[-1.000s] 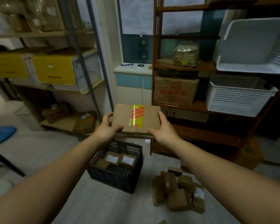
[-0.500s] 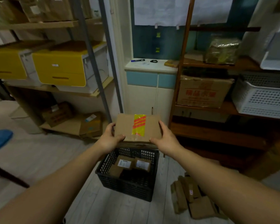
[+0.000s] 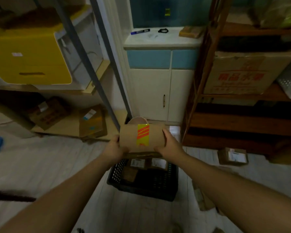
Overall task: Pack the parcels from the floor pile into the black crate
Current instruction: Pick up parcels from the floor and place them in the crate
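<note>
I hold a flat brown parcel (image 3: 131, 137) with a yellow and orange tape strip between both hands, above the far rim of the black crate (image 3: 151, 185). My left hand (image 3: 114, 149) grips its left edge. My right hand (image 3: 170, 144) grips its right edge. Inside the crate lie labelled brown parcels (image 3: 147, 163), partly hidden by the held parcel. Part of the floor pile (image 3: 202, 197) shows past my right forearm, mostly hidden by it.
A white and blue cabinet (image 3: 158, 91) stands behind the crate. A wooden shelf unit (image 3: 242, 125) is at the right with a labelled parcel (image 3: 233, 156) on the floor before it. Metal shelving (image 3: 94, 61) with yellow bins and cardboard boxes fills the left.
The view has swung left and tilted down, so the crate now sits under the parcel. The parcel has come lower, closer to the crate; both hands keep their grip.
</note>
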Demonstrator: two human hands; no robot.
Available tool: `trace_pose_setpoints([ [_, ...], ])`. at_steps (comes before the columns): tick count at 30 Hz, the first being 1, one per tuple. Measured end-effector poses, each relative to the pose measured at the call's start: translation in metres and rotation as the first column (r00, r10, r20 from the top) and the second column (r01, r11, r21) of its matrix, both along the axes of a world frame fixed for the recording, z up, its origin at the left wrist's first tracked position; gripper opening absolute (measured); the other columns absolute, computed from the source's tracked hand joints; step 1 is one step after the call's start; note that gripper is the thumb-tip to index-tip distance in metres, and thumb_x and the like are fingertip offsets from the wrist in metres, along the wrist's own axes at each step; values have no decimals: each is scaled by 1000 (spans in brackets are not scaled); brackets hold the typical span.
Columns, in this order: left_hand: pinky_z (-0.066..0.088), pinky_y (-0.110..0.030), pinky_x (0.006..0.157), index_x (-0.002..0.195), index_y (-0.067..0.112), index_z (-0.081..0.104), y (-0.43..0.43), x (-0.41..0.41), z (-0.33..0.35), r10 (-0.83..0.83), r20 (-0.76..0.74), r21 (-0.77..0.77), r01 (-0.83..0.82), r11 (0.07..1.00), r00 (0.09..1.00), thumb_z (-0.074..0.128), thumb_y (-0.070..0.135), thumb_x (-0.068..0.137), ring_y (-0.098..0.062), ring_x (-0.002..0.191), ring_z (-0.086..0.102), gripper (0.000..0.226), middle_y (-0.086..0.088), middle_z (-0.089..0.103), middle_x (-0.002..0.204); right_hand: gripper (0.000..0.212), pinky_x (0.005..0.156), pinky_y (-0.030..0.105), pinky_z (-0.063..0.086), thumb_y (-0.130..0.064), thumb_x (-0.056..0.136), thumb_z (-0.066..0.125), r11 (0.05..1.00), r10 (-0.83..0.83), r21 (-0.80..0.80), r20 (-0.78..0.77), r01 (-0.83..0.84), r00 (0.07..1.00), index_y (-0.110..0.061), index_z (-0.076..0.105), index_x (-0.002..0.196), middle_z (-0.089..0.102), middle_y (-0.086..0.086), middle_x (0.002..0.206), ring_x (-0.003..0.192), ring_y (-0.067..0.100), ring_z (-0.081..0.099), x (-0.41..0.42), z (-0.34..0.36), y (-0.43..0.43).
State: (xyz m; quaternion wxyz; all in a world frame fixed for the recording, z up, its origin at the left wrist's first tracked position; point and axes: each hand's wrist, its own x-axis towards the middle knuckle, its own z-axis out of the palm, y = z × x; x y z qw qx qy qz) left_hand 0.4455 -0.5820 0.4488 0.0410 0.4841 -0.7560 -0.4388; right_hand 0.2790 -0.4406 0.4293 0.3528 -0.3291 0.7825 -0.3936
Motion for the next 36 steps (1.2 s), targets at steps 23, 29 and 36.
trace_pose_setpoints([
  [23, 28, -40, 113, 149, 9, 0, -125, -24, -535, -589, 183, 163, 567, 808, 787, 63, 33, 85, -30, 139, 26, 93, -16, 16, 154, 93, 109, 31, 32, -26, 82, 69, 917, -49, 398, 19, 38, 999, -25, 7, 151, 21, 11, 155, 136, 29, 30, 10, -520, -80],
  [29, 31, -42, 111, 150, 15, 3, -135, -34, -622, -668, 422, 140, 683, 716, 613, 59, 38, 88, -32, 137, 30, 87, -17, 21, 153, 95, 104, 35, 39, -25, 81, 68, 810, 105, 579, 18, -96, 994, -25, 4, 151, 39, 16, 144, 126, 32, 43, -4, -607, -98],
  [36, 34, -42, 102, 150, 22, 3, -125, -31, -638, -625, 670, 8, 837, 548, 402, 47, 56, 89, -30, 129, 40, 83, -11, 37, 144, 93, 99, 34, 42, -12, 86, 59, 732, 179, 670, -13, -124, 984, -21, -8, 149, 45, 26, 133, 119, 35, 48, 1, -637, -101],
])
